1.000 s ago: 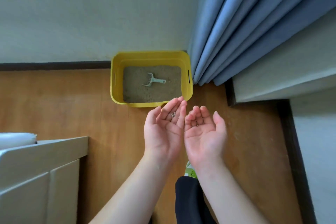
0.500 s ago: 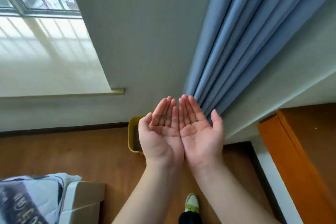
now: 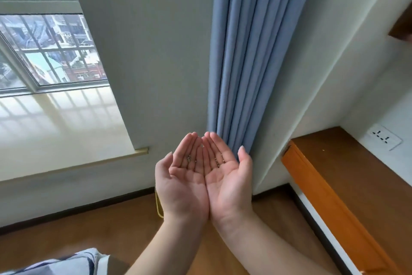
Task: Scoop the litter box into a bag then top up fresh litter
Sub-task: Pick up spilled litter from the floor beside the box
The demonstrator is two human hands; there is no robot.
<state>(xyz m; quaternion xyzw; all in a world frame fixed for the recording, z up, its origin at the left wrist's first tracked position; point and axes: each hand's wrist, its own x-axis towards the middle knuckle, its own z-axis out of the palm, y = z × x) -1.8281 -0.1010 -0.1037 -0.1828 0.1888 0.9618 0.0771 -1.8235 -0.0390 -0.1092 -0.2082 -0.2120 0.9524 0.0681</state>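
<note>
My left hand (image 3: 183, 182) and my right hand (image 3: 225, 180) are held side by side, palms up, edges touching, fingers straight. A few small litter grains (image 3: 189, 158) stick to the fingers of both palms. Neither hand holds anything. Only a thin sliver of the yellow litter box (image 3: 158, 205) shows just left of my left wrist; the rest of it, with the scoop, is hidden behind my hands. No bag is in view.
A blue curtain (image 3: 247, 56) hangs straight ahead beside a grey wall. A window (image 3: 44, 47) with a pale sill is on the left. An orange-edged wooden surface (image 3: 338, 185) runs along the right. A patterned cloth (image 3: 62, 263) lies at the bottom left on the wooden floor (image 3: 89, 230).
The view has tilted up from the floor toward the wall and window, so the litter box dropped behind my hands. My palms have flattened and stayed together.
</note>
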